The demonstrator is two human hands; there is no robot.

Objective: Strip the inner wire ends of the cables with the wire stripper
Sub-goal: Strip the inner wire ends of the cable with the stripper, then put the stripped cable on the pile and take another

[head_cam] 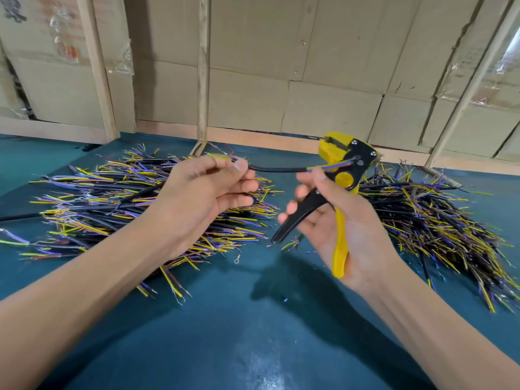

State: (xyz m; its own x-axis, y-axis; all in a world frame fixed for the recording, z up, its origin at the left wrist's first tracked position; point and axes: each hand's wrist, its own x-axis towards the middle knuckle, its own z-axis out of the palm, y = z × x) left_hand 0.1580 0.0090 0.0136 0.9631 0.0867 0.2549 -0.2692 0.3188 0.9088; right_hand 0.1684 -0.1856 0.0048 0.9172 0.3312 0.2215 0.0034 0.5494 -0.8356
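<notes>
Left hand (pixel 208 187) pinching cable (pixel 278 168) steady, wires apparently fed into stripper (pixel 342 175) gripped half-squeezed by right hand (pixel 334 220).

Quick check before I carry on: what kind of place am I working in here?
Probably a small cable-assembly workshop or packing room. Two big heaps of short cut cables lie on a teal-covered bench, the wall behind is flattened cardboard on wooden battens, and the right hand holds a wire stripper.
</notes>
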